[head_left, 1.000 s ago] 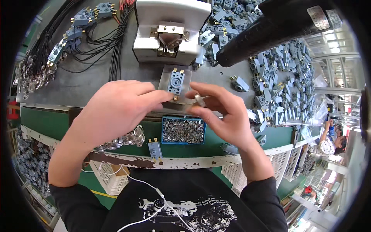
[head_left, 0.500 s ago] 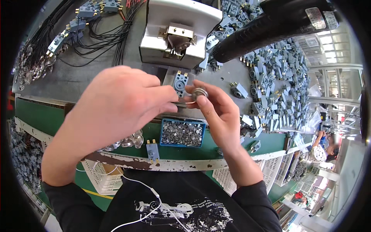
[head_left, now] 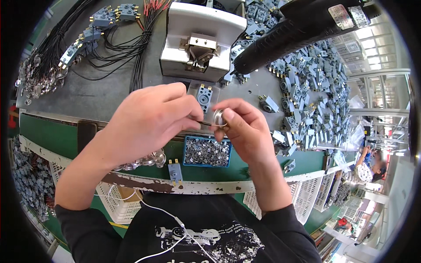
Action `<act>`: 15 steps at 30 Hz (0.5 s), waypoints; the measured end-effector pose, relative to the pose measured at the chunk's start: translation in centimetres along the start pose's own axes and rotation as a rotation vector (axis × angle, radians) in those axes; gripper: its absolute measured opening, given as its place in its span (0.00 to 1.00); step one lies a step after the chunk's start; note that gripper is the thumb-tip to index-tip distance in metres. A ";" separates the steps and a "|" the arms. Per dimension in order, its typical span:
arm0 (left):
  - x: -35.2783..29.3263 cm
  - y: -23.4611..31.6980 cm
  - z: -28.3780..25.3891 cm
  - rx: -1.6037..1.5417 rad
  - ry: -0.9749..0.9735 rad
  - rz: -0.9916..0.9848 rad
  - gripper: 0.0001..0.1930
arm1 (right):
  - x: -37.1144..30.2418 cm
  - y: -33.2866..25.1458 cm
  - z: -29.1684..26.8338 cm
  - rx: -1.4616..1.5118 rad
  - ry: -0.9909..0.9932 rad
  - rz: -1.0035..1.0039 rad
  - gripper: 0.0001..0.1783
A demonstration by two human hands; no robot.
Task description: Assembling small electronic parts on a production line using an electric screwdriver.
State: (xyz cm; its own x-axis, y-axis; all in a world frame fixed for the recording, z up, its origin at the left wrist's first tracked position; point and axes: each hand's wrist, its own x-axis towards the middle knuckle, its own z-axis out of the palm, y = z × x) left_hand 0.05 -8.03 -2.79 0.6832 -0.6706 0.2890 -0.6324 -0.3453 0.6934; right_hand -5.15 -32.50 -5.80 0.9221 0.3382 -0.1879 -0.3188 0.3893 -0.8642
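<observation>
My right hand (head_left: pixel 247 131) pinches a round silver metal disc (head_left: pixel 219 118) between thumb and fingers. From its edge a thin stem or lead (head_left: pixel 206 124) runs left, where the thumb and fingertips of my left hand (head_left: pixel 153 114) close on it; part of it is hidden by them. Just beyond both hands, a grey switch housing (head_left: pixel 204 97) with brass terminals lies on a small plate in front of the white metal press fixture (head_left: pixel 202 46). Below the hands stands a blue tray (head_left: pixel 207 165) of small metal parts.
A black power screwdriver (head_left: pixel 280 41) slants in from the upper right. Many grey housings (head_left: pixel 302 87) are heaped on the right. Black wires (head_left: pixel 137 57) with housings lie at left. Silver discs (head_left: pixel 144 162) and one grey housing (head_left: pixel 175 171) rest along the near edge.
The disc has turned in my right hand, so more of its round face shows. Both hands have shifted slightly, keeping their pinch on the disc and its lead.
</observation>
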 end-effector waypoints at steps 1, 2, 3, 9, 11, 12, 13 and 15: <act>0.0 0.0 -0.3 0.117 -0.032 0.051 0.10 | 0.1 -0.7 0.6 -0.044 0.038 0.106 0.13; -0.2 -0.2 -0.2 0.114 -0.037 0.053 0.10 | 0.0 -0.9 0.7 -0.041 0.043 0.106 0.13; -0.5 -0.4 0.0 0.121 -0.027 0.069 0.10 | -0.1 -1.0 0.7 -0.178 0.028 0.115 0.13; -0.4 -0.4 0.5 0.005 0.054 0.154 0.08 | -2.4 -1.0 0.5 -0.412 -0.017 0.002 0.23; -0.2 -0.3 0.3 0.084 0.016 0.172 0.06 | -2.3 -1.8 0.5 -0.385 -0.024 0.050 0.23; -0.2 -0.3 0.4 0.091 0.027 0.174 0.07 | -2.2 -2.0 0.5 -0.359 -0.037 0.098 0.23; -0.3 -0.4 0.6 0.100 0.042 0.173 0.07 | -2.1 -1.9 0.4 -0.344 -0.031 0.104 0.21; -0.3 -0.8 0.8 0.078 0.059 0.194 0.10 | -2.0 -1.6 0.4 -0.278 -0.037 0.100 0.20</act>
State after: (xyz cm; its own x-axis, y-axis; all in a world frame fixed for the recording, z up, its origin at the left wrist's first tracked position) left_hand 0.00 -8.08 -3.97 0.5644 -0.6910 0.4516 -0.7789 -0.2644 0.5687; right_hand -6.56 -33.47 -3.85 0.8789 0.3963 -0.2654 -0.3306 0.1050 -0.9379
